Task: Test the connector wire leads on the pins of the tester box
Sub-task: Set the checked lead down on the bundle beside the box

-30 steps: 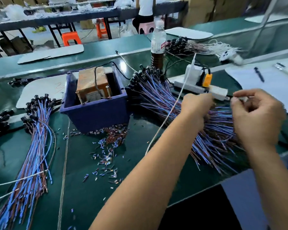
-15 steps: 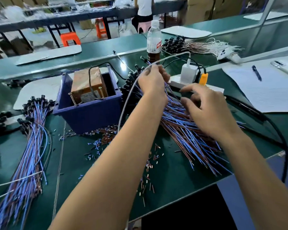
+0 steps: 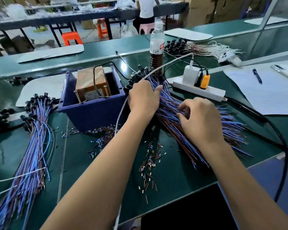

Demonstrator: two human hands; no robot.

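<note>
Cut insulation scraps [image 3: 149,165] lie scattered on the green bench [image 3: 83,163] nearest the viewer; right hand [image 3: 200,121] rests on the fanned pile of blue and brown connector wire leads [image 3: 171,112], fingers curled into the strands, hold on any single lead cannot be told; left hand [image 3: 144,99] lies at the pile's connector end, fingers bent over the leads, a white cable [image 3: 121,110] alongside; tester box [image 3: 91,87] sits in a blue bin [image 3: 90,112] just left; power strip [image 3: 199,91] behind.
</note>
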